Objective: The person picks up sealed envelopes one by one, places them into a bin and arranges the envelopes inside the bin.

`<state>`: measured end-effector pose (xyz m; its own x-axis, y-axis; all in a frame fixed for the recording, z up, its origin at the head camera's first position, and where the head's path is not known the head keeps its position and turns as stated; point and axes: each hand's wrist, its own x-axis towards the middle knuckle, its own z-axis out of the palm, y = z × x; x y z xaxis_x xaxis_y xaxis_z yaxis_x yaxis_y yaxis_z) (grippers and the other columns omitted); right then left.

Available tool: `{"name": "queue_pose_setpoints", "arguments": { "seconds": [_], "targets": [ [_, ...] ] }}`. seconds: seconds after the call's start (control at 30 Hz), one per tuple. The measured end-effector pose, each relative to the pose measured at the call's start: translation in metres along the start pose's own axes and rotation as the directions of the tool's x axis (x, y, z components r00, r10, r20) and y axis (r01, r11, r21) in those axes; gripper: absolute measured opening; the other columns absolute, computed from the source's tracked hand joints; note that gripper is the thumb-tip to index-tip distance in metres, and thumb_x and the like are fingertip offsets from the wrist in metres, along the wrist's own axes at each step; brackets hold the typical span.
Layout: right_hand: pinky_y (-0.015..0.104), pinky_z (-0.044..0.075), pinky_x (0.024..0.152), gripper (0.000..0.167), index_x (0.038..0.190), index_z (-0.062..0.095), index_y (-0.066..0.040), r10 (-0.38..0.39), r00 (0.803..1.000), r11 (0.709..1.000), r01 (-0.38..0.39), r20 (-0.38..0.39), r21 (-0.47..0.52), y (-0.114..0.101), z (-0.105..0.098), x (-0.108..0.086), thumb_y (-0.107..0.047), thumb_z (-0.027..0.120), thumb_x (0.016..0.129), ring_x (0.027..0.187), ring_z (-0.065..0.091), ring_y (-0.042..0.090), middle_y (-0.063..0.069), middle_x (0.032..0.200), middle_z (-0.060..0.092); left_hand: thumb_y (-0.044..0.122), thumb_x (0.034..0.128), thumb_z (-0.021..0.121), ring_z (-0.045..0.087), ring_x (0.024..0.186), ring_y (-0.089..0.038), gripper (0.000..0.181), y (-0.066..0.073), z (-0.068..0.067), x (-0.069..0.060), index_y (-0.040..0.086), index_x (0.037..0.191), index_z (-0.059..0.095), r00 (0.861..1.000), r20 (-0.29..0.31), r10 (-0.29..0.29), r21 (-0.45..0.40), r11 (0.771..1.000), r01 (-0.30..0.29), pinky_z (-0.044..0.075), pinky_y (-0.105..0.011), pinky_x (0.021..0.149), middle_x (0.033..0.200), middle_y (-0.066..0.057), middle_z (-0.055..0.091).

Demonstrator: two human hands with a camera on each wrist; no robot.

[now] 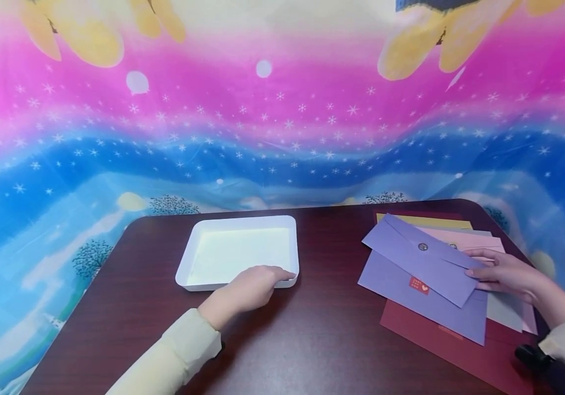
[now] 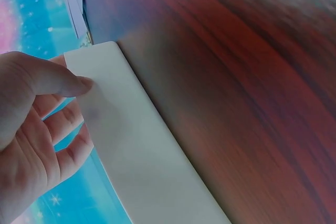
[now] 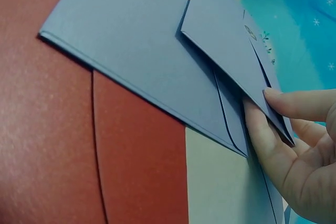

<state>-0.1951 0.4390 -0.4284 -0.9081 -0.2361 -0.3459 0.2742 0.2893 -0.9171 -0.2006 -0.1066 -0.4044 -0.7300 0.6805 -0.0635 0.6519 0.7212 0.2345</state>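
Note:
A shallow white tray [image 1: 242, 252] stands left of the middle of the table. At its near right corner my left hand [image 1: 250, 288] grips the rim; in the left wrist view the thumb [image 2: 79, 85] lies on the outer wall and the other fingers are over the inner side. My right hand [image 1: 507, 274] pinches the right end of the top purple envelope [image 1: 410, 247], which bears a round dark seal. That envelope is tilted up a little from a larger purple envelope [image 3: 121, 40] with a red heart sticker. Inside the tray only its pale floor shows.
Under the purple envelopes lie a dark red envelope [image 1: 440, 343], a pink one [image 1: 490, 241], a grey one [image 1: 507, 312] and a yellow one [image 1: 428, 221], fanned near the right edge of the dark wooden table [image 1: 331, 340]. A colourful printed cloth [image 1: 282, 137] hangs behind.

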Motion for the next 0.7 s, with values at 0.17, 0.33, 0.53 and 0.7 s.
{"name": "queue_pose_setpoints", "arguments": {
  "seconds": [0.17, 0.33, 0.53, 0.7],
  "targets": [
    [0.032, 0.059, 0.080, 0.042, 0.107, 0.061, -0.045, 0.002, 1.000, 1.000, -0.002, 0.000, -0.006, 0.000, -0.001, 0.000, -0.004, 0.060, 0.102, 0.091, 0.068, 0.011, -0.016, 0.108, 0.062, -0.010, 0.0955, 0.055, 0.064, 0.122, -0.020, 0.047, 0.008, 0.001, 0.009, 0.010, 0.135, 0.068, 1.000, 0.008, 0.030, 0.038, 0.999, -0.030, 0.049, -0.035, 0.101, 0.130, -0.004, 0.069],
    [0.033, 0.059, 0.078, 0.042, 0.107, 0.061, -0.045, 0.010, 1.000, 1.000, -0.010, -0.014, -0.003, -0.001, -0.002, 0.000, -0.003, 0.061, 0.101, 0.090, 0.068, 0.011, -0.012, 0.108, 0.063, -0.007, 0.0959, 0.058, 0.065, 0.118, -0.019, 0.045, 0.020, 0.001, 0.020, 0.011, 0.136, 0.067, 0.997, 0.015, 0.073, 0.071, 0.995, -0.074, 0.050, -0.031, 0.099, 0.128, -0.004, 0.070],
    [0.033, 0.059, 0.079, 0.038, 0.114, 0.060, -0.039, 0.017, 1.000, 1.000, -0.017, -0.019, -0.019, -0.003, 0.000, 0.001, -0.004, 0.061, 0.101, 0.090, 0.069, 0.012, -0.010, 0.109, 0.063, -0.005, 0.0967, 0.059, 0.064, 0.119, -0.014, 0.045, 0.032, 0.002, 0.031, 0.014, 0.137, 0.068, 0.995, 0.027, 0.100, 0.095, 0.990, -0.103, 0.048, -0.026, 0.100, 0.128, 0.000, 0.070],
    [0.033, 0.059, 0.080, 0.034, 0.123, 0.058, -0.031, 0.025, 0.999, 0.999, -0.025, -0.024, -0.024, -0.005, 0.001, 0.003, -0.005, 0.061, 0.102, 0.091, 0.069, 0.013, -0.009, 0.109, 0.064, -0.004, 0.0975, 0.059, 0.063, 0.120, -0.012, 0.045, 0.039, 0.001, 0.037, 0.016, 0.137, 0.068, 0.993, 0.030, 0.113, 0.101, 0.988, -0.115, 0.047, -0.025, 0.101, 0.129, 0.002, 0.069]
  ]
}}
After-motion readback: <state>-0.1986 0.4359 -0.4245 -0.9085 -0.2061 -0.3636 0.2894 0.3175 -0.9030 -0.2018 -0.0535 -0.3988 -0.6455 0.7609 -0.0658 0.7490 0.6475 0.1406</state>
